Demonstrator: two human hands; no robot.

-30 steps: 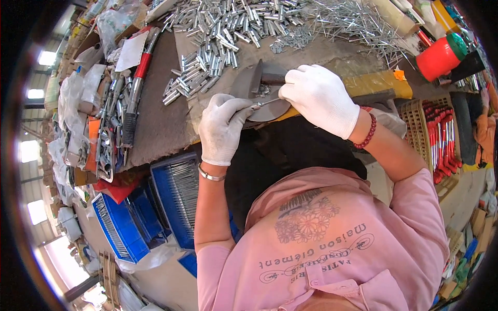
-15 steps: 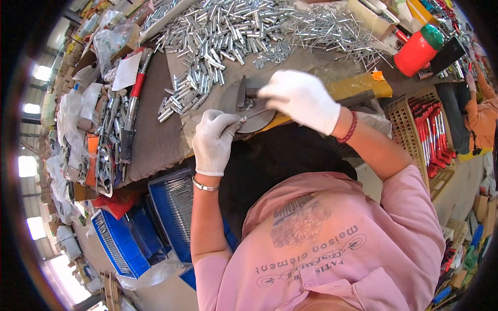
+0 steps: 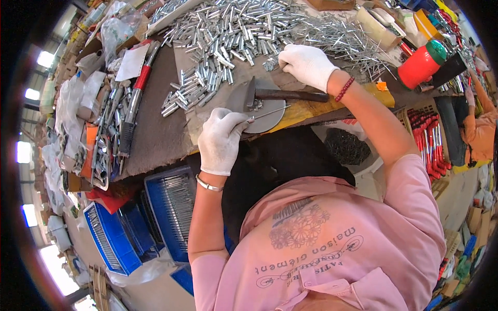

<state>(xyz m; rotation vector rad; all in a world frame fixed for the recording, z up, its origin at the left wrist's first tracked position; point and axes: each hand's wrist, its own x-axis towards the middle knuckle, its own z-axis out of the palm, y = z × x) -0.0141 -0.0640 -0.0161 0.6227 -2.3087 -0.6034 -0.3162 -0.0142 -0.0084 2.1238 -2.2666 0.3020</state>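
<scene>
My left hand [image 3: 220, 140], in a white glove, pinches a thin metal rod [image 3: 273, 111] near one end. The rod points right across a round grey metal plate [image 3: 265, 123] at the bench edge. A hammer [image 3: 295, 95] lies just beyond the rod, its dark handle toward the right. My right hand [image 3: 307, 66], also gloved, is farther out beside a small heap of tiny metal parts [image 3: 270, 64]. Its fingers are curled together, and whatever they hold is hidden. Small metal bits [image 3: 255, 105] lie by the hammer head.
Short metal tubes [image 3: 228, 39] and thin rods [image 3: 353, 41] are heaped on the far bench. A red bottle with a green cap [image 3: 421, 65] stands right. Tools [image 3: 116, 116] crowd the left; blue bins [image 3: 176, 207] are below. Another person [image 3: 480, 129] is at the far right.
My right hand has moved from above the plate, away from me, to the small parts, uncovering the hammer. My left hand keeps its pinch on the rod.
</scene>
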